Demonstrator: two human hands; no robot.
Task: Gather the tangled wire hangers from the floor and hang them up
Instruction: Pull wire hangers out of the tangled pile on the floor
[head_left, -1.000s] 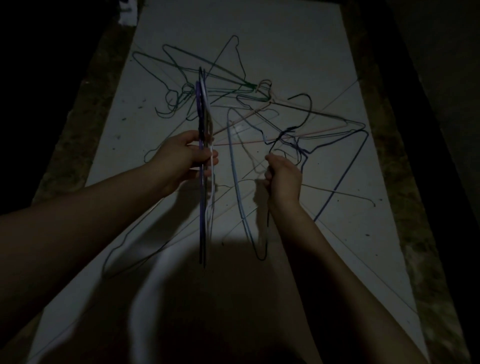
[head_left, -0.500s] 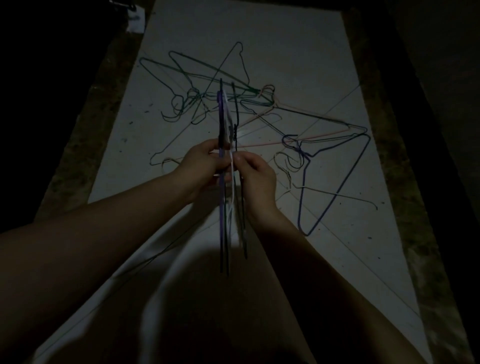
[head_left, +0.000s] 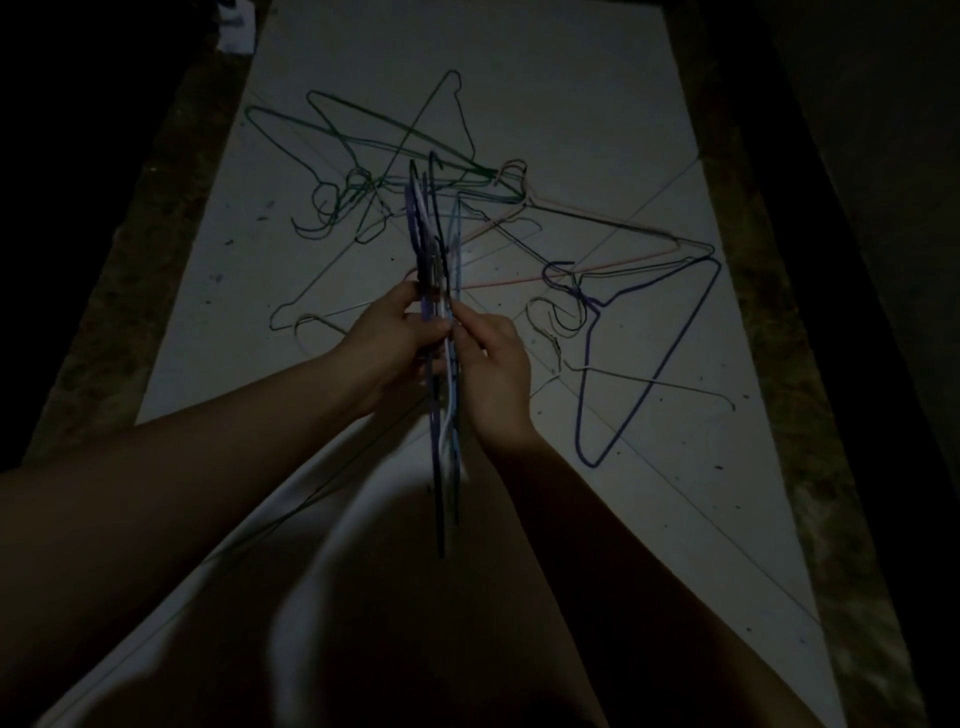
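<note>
Left hand (head_left: 393, 340) has its fingers wrapped round an upright bundle of purple, white and blue wire hangers (head_left: 441, 447), right hand (head_left: 496, 366) pinching it too, while the other tangled coloured wire hangers (head_left: 511, 189) lie just behind on the pale floor sheet (head_left: 571, 104).

Both hands (head_left: 388, 340) (head_left: 496, 366) on an upright hanger bundle (head_left: 441, 467) above the floor tangle (head_left: 511, 189)

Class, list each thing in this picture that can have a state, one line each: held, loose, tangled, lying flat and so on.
Left hand, gripping the held hangers.
Right hand, pinching the same bunch.
Held hangers, gathered edge-on, lifted off the floor, not yet hung.
Floor hangers, lying tangled on the white sheet.
Purple hanger, lying flat, its hook crossing other wires.
</note>
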